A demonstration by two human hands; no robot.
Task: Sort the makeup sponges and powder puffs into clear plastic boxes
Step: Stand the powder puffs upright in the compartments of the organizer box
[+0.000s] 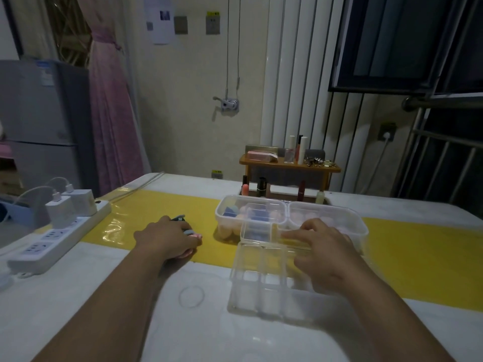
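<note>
Head view: left hand (167,239) cups puffs (193,234), right hand (322,256) rests on divided box (261,280).

Your head view was dim throughout, with a flat grey cast. The window (386,40) was dark and gave no light. A pale reflection on the white table (261,338) near the bottom edge pointed to a lamp overhead. Glare rippled on the glossy yellow strip (122,226) beside your left hand (167,239). Soft shadow lay under the clear divided box (261,286), whose walls read hazy. Your right hand (324,257) was slightly smeared. Verticals leaned and bowed toward the frame edges, and the corners fell darker
</note>
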